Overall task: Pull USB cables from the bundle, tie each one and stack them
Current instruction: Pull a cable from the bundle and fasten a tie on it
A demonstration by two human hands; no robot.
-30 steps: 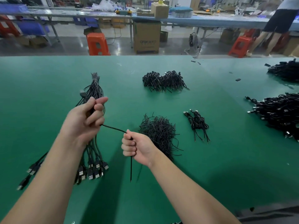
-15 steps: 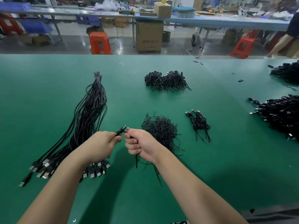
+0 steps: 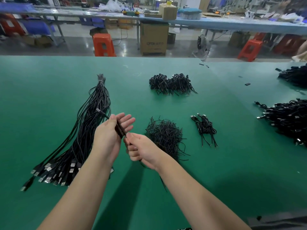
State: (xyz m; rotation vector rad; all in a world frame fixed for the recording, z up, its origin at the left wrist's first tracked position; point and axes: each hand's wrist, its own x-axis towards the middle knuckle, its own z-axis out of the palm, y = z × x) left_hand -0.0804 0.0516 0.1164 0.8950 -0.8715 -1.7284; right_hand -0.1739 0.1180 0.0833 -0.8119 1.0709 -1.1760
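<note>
A long bundle of black USB cables (image 3: 89, 130) lies on the green table (image 3: 49, 90) at the left, plugs toward me. My left hand (image 3: 111, 135) holds one black cable (image 3: 120, 130) folded into a short coil across its palm, fingers spread, the plug end sticking out up-left. My right hand (image 3: 141, 150) is closed on the lower part of that same cable just below the coil. A small stack of tied cables (image 3: 205, 127) lies to the right. A heap of thin black ties (image 3: 164, 135) sits just behind my right hand.
Another pile of tied black cables (image 3: 171, 83) lies farther back. Large heaps of cables (image 3: 289, 118) sit at the right edge, with one more heap (image 3: 295, 75) behind. Beyond the table's far edge are orange stools, cardboard boxes and another bench.
My hands have gone from pulling one cable out of the bundle to meeting near the middle; the cable is now folded into a coil on my left palm.
</note>
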